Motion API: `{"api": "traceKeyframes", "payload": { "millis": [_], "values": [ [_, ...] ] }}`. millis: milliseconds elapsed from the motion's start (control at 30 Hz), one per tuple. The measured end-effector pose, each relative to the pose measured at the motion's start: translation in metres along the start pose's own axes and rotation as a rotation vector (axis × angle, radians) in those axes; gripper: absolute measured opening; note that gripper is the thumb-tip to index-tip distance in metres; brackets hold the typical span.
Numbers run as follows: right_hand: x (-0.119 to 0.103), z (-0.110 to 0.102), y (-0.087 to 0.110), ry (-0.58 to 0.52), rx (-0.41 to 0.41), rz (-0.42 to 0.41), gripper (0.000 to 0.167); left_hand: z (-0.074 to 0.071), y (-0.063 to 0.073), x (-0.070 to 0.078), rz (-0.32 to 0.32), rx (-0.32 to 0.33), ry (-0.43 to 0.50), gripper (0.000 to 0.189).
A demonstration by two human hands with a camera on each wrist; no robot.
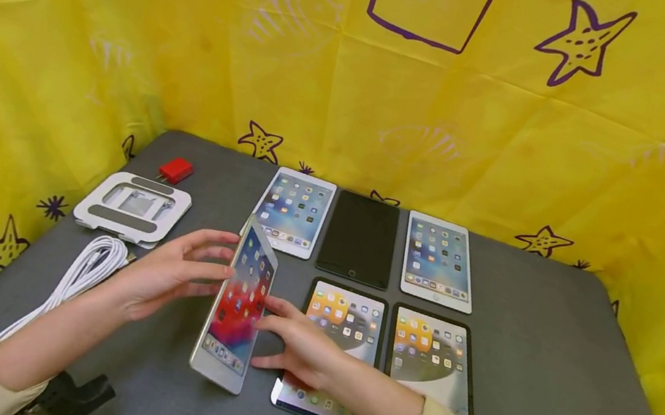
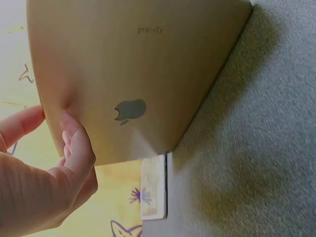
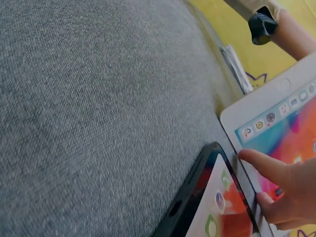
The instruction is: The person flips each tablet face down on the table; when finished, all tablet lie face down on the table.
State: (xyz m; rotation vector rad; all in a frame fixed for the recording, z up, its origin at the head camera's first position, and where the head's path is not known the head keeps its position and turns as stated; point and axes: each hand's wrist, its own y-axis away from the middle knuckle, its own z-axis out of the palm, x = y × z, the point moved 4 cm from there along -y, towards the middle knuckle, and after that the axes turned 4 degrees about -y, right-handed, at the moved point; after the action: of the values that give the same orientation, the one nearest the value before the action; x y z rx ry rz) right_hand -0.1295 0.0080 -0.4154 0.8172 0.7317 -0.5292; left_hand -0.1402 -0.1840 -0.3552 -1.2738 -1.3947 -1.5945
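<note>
A tablet with a white front, lit red-and-blue screen and gold back stands tilted on edge near the table's middle. My left hand pinches its left edge. In the left wrist view, the fingers of that hand lie against the gold back, beside the apple logo. From the right, my right hand touches the tablet's right edge with spread, nearly straight fingertips. Below that hand and forearm lies a black-bordered tablet, partly covered. The right wrist view shows fingertips on the white border.
Behind lie a white tablet, a dark-screened tablet and another white tablet. A black-bordered tablet is partly under my right arm. At left are a silver stand, a red charger plug and a coiled white cable.
</note>
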Motion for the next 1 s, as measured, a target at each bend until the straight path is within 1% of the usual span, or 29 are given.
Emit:
{"api": "traceKeyframes", "payload": {
  "millis": [200,333,433,500,633,733,800,900,1000],
  "values": [
    [0.003,0.004,-0.002,-0.010,-0.009,-0.026,0.065,0.011,-0.002,0.004,0.012,-0.006,-0.010,0.067],
    [-0.001,0.003,-0.002,0.056,-0.021,-0.044,0.064,0.015,-0.002,0.004,0.018,-0.010,-0.005,0.065],
    [-0.010,0.001,-0.001,0.135,-0.017,-0.077,0.063,0.017,-0.002,0.005,0.022,-0.009,-0.003,0.064],
    [-0.020,0.000,-0.001,0.187,-0.002,-0.119,0.061,0.017,-0.003,0.006,0.018,-0.006,-0.003,0.064],
    [-0.044,0.000,-0.006,0.255,0.039,-0.248,0.061,0.018,-0.003,0.005,0.005,0.001,-0.007,0.064],
    [-0.062,0.000,-0.010,0.300,0.068,-0.337,0.062,0.019,-0.004,0.005,0.011,0.004,-0.011,0.063],
    [-0.071,0.000,-0.013,0.345,0.087,-0.379,0.062,0.020,-0.005,0.004,0.021,0.003,-0.015,0.063],
    [-0.080,0.002,-0.018,0.411,0.108,-0.420,0.061,0.021,-0.006,0.003,0.041,-0.001,-0.023,0.063],
    [-0.083,0.003,-0.023,0.454,0.115,-0.433,0.063,0.023,-0.007,0.003,0.059,-0.005,-0.029,0.064]
  ]
}}
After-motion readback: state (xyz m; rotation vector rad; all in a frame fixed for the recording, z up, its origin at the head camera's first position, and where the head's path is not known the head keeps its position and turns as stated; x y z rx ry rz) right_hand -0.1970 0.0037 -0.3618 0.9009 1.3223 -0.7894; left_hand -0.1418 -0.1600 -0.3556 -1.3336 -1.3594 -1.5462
